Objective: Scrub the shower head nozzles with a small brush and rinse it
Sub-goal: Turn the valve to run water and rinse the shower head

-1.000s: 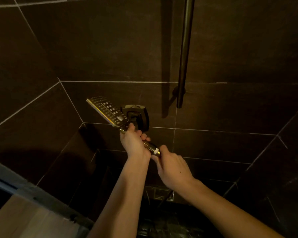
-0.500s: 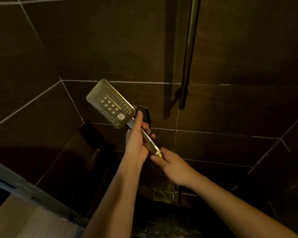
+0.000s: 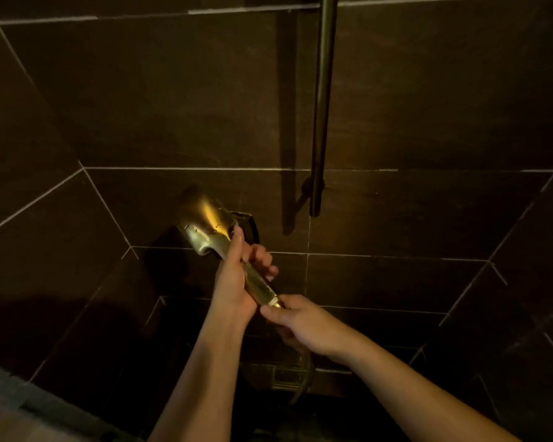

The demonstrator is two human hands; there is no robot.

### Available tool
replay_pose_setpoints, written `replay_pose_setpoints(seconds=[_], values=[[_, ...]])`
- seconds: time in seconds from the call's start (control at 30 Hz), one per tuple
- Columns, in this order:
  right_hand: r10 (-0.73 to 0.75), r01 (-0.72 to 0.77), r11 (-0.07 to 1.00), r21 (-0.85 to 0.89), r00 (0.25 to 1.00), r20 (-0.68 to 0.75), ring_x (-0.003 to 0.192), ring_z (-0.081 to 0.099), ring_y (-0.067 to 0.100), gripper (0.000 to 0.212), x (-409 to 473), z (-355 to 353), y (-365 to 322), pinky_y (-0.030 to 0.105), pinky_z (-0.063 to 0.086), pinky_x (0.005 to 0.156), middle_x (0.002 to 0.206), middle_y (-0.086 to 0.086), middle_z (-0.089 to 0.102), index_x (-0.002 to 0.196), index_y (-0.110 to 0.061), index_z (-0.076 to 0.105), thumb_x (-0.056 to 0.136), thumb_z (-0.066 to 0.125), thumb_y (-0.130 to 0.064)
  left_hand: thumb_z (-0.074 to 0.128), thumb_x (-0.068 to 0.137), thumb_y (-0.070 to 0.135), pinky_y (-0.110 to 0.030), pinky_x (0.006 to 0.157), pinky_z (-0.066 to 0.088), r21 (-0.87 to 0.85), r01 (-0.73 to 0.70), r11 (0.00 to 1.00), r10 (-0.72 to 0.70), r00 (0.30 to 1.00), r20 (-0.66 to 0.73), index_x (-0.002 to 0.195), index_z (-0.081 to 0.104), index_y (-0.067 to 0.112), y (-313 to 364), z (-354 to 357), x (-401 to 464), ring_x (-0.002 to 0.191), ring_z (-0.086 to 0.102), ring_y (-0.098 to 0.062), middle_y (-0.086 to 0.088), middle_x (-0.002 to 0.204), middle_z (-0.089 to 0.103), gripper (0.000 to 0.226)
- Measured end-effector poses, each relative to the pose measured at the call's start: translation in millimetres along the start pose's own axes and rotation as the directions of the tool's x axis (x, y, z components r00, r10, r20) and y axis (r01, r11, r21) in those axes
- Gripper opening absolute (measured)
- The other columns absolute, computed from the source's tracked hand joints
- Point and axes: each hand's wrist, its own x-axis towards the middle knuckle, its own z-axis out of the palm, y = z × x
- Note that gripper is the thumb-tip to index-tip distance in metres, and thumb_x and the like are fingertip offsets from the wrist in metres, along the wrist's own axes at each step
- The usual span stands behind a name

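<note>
A gold handheld shower head (image 3: pixel 205 223) is held in front of the dark tiled wall, its smooth back turned toward me and the nozzle face hidden. My left hand (image 3: pixel 237 279) is wrapped around its handle. My right hand (image 3: pixel 304 323) pinches the lower end of the handle, where the hose (image 3: pixel 304 381) joins and hangs down. No brush is visible.
A dark vertical slide rail (image 3: pixel 321 106) runs down the wall, ending just right of the shower head. A dark wall bracket (image 3: pixel 248 224) sits behind the head. A square floor drain (image 3: pixel 284 376) lies below my hands. A pale ledge (image 3: pixel 20 413) crosses the lower left corner.
The shower head has rotated in my hands: its nozzle face, visible earlier, now points away and the back shows. Both hands kept their grips on the handle.
</note>
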Motion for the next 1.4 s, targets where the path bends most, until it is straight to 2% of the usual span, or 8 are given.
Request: replay_pose_setpoints(seconds=[0.17, 0.27, 0.5, 0.83, 1.0, 1.13, 1.23, 1.4], values=[[-0.201, 0.118, 0.936, -0.331, 0.953, -0.228, 0.070, 0.060, 0.015, 0.017, 2, 11, 9, 0.041, 0.050, 0.067, 0.086, 0.001, 0.067, 0.101, -0.027, 0.055, 0.098, 0.049, -0.042, 0.072, 0.089, 0.042, -0.031, 0.059, 0.060, 0.407, -0.184, 0.895, 0.271, 0.948, -0.168, 0.128, 0.055, 0.013, -4, 21, -5, 0.062, 0.064, -0.013, -0.005, 0.073, 0.060, 0.051], [-0.234, 0.091, 0.897, -0.432, 0.928, -0.291, 0.064, 0.062, 0.006, 0.012, 1, 19, 10, 0.028, 0.051, 0.057, 0.083, -0.003, 0.066, 0.106, -0.029, 0.049, 0.100, 0.047, -0.040, 0.076, 0.089, 0.036, -0.033, 0.062, 0.062, 0.475, -0.212, 0.854, 0.367, 0.893, -0.260, 0.130, 0.052, 0.016, -7, 28, -9, 0.063, 0.070, -0.015, -0.008, 0.083, 0.068, 0.052], [-0.329, -0.002, 0.708, -0.706, 0.883, -0.333, 0.066, 0.062, 0.005, 0.014, 1, 16, 9, 0.030, 0.055, 0.057, 0.080, -0.009, 0.061, 0.104, -0.030, 0.042, 0.099, 0.047, -0.042, 0.073, 0.090, 0.015, -0.034, 0.060, 0.056, 0.133, 0.017, 0.991, 0.045, 0.893, -0.447, 0.117, 0.064, 0.007, 5, 17, -3, 0.064, 0.063, -0.017, -0.004, 0.076, 0.061, 0.030], [-0.011, 0.011, 0.999, -0.033, 1.000, 0.016, 0.040, 0.037, 0.008, 0.018, -5, 10, -7, 0.024, 0.028, 0.042, 0.052, -0.007, 0.044, 0.082, -0.019, 0.051, 0.097, 0.057, -0.026, 0.061, 0.096, 0.027, -0.023, 0.041, 0.032, -0.099, 0.026, 0.995, -0.035, 0.995, -0.091, 0.069, 0.052, 0.020, 6, -1, -16, 0.040, 0.036, -0.008, 0.007, 0.051, 0.038, 0.030], [-0.085, 0.051, 0.986, -0.160, 0.974, -0.208, 0.057, 0.047, 0.009, 0.014, -3, 18, 3, 0.031, 0.037, 0.058, 0.064, -0.008, 0.053, 0.084, -0.024, 0.057, 0.095, 0.057, -0.032, 0.067, 0.096, 0.025, -0.037, 0.076, 0.059, 0.138, -0.092, 0.986, 0.128, 0.951, -0.282, 0.126, 0.051, 0.016, 6, 13, -13, 0.088, 0.065, -0.018, -0.006, 0.104, 0.063, 0.035], [-0.160, 0.044, 0.933, -0.357, 0.939, -0.304, 0.065, 0.057, 0.012, 0.016, -3, 27, 7, 0.031, 0.043, 0.059, 0.081, -0.001, 0.065, 0.093, -0.023, 0.057, 0.096, 0.052, -0.039, 0.066, 0.097, 0.031, -0.034, 0.074, 0.052, 0.309, -0.127, 0.943, 0.250, 0.882, -0.399, 0.113, 0.064, 0.014, -3, 15, -9, 0.082, 0.062, -0.017, -0.005, 0.098, 0.065, 0.023], [-0.173, -0.006, 0.888, -0.460, 0.922, -0.346, 0.066, 0.060, 0.013, 0.019, -2, 22, 8, 0.030, 0.044, 0.055, 0.081, -0.003, 0.065, 0.095, -0.026, 0.054, 0.096, 0.051, -0.044, 0.063, 0.099, 0.031, -0.037, 0.077, 0.052, 0.171, -0.020, 0.985, 0.083, 0.927, -0.367, 0.103, 0.070, 0.012, 4, 13, -8, 0.083, 0.064, -0.022, -0.006, 0.089, 0.067, 0.021], [-0.059, 0.052, 0.996, -0.077, 0.994, -0.091, 0.046, 0.041, 0.007, 0.018, -9, 17, 2, 0.027, 0.033, 0.049, 0.057, -0.008, 0.048, 0.086, -0.022, 0.052, 0.095, 0.057, -0.036, 0.068, 0.094, 0.032, -0.026, 0.049, 0.040, 0.065, 0.015, 0.998, 0.004, 0.963, -0.271, 0.093, 0.065, 0.016, 6, 18, -12, 0.049, 0.046, -0.010, 0.004, 0.061, 0.049, 0.016]])
